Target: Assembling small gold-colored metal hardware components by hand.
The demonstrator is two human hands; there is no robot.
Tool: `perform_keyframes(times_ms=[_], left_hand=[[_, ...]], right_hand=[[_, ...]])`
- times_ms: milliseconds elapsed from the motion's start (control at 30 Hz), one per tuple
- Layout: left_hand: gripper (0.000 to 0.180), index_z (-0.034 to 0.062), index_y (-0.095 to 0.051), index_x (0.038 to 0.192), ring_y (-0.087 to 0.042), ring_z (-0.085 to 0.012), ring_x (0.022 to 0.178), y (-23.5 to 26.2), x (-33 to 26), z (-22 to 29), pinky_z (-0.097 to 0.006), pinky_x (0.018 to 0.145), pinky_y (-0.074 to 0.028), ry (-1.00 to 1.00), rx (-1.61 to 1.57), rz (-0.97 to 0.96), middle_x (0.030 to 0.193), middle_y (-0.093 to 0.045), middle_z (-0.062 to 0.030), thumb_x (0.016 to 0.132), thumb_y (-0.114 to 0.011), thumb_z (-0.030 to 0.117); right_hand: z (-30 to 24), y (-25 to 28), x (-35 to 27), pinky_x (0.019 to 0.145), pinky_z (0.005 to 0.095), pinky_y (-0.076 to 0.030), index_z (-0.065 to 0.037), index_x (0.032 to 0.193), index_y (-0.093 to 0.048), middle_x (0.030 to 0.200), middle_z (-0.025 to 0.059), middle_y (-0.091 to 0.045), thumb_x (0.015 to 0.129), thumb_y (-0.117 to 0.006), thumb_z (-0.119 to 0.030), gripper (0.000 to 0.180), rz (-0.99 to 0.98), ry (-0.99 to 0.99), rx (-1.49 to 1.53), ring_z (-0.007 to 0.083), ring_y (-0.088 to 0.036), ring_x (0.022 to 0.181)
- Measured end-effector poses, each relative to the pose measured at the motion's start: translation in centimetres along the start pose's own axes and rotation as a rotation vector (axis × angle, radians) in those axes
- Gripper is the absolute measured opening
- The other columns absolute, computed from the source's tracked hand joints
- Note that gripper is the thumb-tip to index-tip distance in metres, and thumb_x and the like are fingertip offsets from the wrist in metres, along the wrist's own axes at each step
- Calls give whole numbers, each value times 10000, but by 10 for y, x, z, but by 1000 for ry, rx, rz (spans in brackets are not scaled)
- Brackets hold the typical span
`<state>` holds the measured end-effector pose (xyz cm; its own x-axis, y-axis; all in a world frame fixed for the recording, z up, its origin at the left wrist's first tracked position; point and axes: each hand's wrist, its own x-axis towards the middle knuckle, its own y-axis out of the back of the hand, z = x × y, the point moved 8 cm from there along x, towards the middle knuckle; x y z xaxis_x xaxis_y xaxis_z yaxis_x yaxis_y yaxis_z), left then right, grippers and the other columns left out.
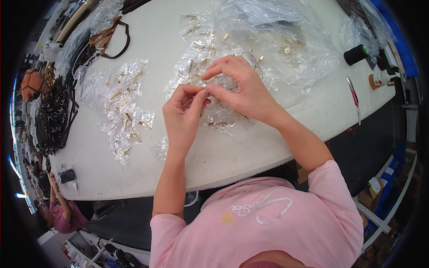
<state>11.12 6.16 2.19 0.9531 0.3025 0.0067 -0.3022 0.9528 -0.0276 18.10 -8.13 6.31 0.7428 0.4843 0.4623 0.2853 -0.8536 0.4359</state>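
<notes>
Two hands: left hand [185, 105] and right hand [243, 85], meeting tip to tip above the tabletop [250, 154].
Left grip: thumb and index together, other fingers curled in; anything between them is too small to tell.
Right grip: thumb tip at the left's pinch, index arched above it and apart; whether the thumb presses on anything, cannot tell.
Key relation: cord [255, 62] loops just beyond the right hand, on the far side of its knuckles; right hand nearer, left well back.
Cord axis: curled, so no single long axis; a thin dark strand seems to lead toward the pinch, end hidden by fingers.
Middle packets [192, 58]: clear, with gold bits [225, 37], spread under and beyond both hands.
Left packets [118, 96]: separate pile, apart from the left hand on its outer side; left hand nearer. Long bits inside lie at mixed angles.
Bag [308, 67]: big, clear, crumpled, flat beyond the right hand.
Right side: snips [354, 94], long axis running away from the person; black spool [356, 54] tipped on its side beyond; bottle [380, 79] farther right.
</notes>
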Motion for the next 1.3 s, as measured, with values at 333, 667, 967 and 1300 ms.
perform_keyframes(times_ms=[333, 667, 967, 1300], left_hand=[[81, -13, -635, 947, -663, -100, 764, -11, -3, -3, -219, 639, -499, 6, 191, -35, 864, -687, -48, 940, -640, 67], [110, -14, -641, 955, -661, -118, 760, -7, 0, -7, -234, 654, -508, 130, -4, -96, 885, -708, -94, 921, -670, 86], [96, -20, -630, 944, -667, -105, 760, -10, 1, -10, -226, 660, -529, 106, 1, -121, 865, -696, -77, 931, -660, 70], [105, -23, -640, 946, -666, -125, 737, -13, 0, -11, -237, 656, -522, 150, -18, -151, 840, -689, -79, 930, -656, 79]], right_hand=[[9, -12, -5, 901, 382, -400, -53, 866, -631, 930, 65, -618, 847, -667, -181, 135, -106, -23, -11, 272, -534, 933], [33, -4, -1, 862, 322, -446, -42, 949, -639, 955, 26, -645, 908, -666, -217, 181, -11, -355, 414, 155, -581, 927], [25, -19, -7, 840, 310, -454, -38, 890, -650, 943, 17, -634, 883, -669, -184, 148, -214, -292, 301, 132, -569, 904], [32, -27, -16, 718, 286, -497, -11, 952, -622, 894, 63, -634, 880, -639, -156, 162, -64, -369, 422, 158, -605, 833]])
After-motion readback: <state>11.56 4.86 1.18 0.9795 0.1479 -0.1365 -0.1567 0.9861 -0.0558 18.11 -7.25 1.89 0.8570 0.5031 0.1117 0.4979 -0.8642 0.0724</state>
